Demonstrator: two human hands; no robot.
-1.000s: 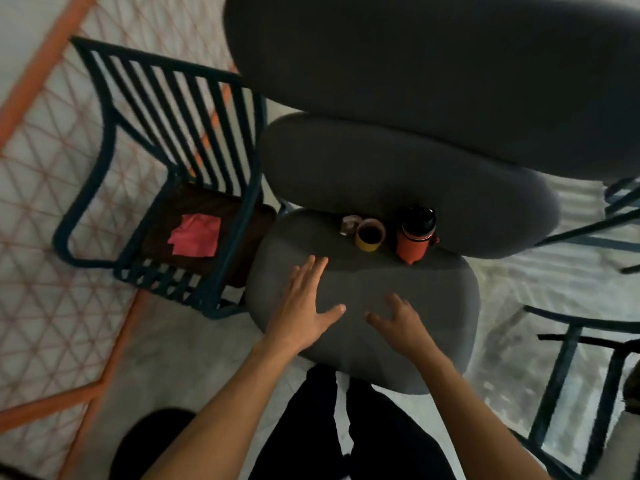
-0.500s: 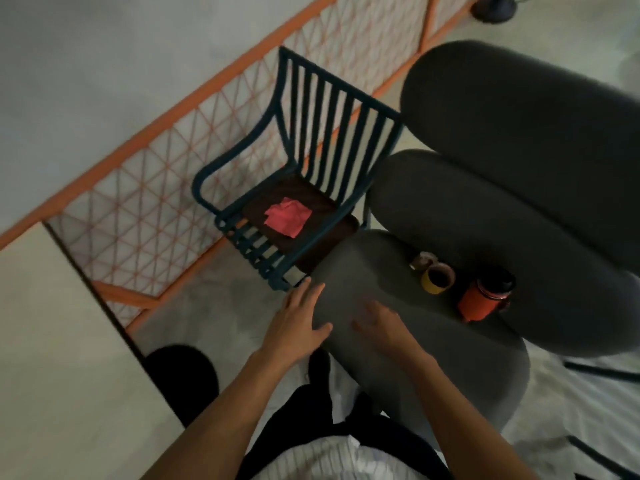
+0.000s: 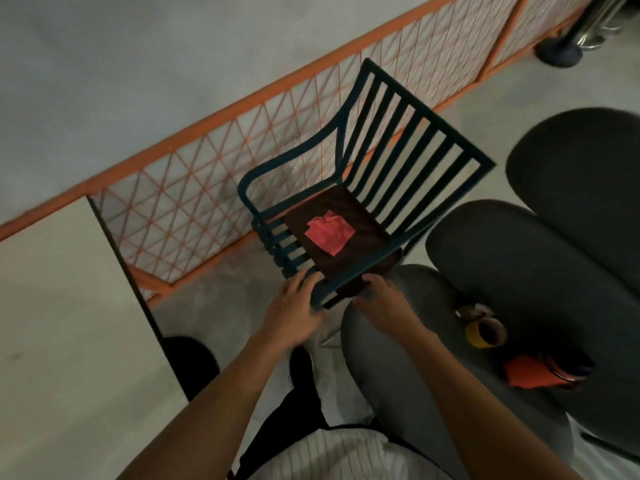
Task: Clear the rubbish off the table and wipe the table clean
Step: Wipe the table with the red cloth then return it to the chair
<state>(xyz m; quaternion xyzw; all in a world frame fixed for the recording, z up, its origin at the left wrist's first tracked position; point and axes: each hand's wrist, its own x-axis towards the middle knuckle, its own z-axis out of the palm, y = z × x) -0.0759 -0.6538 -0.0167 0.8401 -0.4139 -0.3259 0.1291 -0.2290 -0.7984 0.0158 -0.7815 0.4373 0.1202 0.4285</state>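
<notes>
A cloth point(image 3: 330, 234) lies on the seat of a slatted chair point(image 3: 408, 157), which stands before a lattice fence point(image 3: 194, 188). Right of the chair is the surface point(image 3: 398, 382). On it, toward its far right side, a cup point(image 3: 485, 332) stands just beside a flask point(image 3: 540, 370). Both hands, left point(image 3: 294, 313) and right point(image 3: 384, 303), are at the chair's near corner.

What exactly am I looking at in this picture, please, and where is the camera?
There is no machine here: a person wears a wide-angle camera on the head, looking down at their own bare arms. The left hand and right hand reach toward the near corner of a dark slatted chair; neither holds anything I can see. A pink cloth lies on the chair's seat. To the right is a grey table made of rounded tops, with a yellow cup and an orange flask on it. An orange mesh fence runs behind.
</notes>
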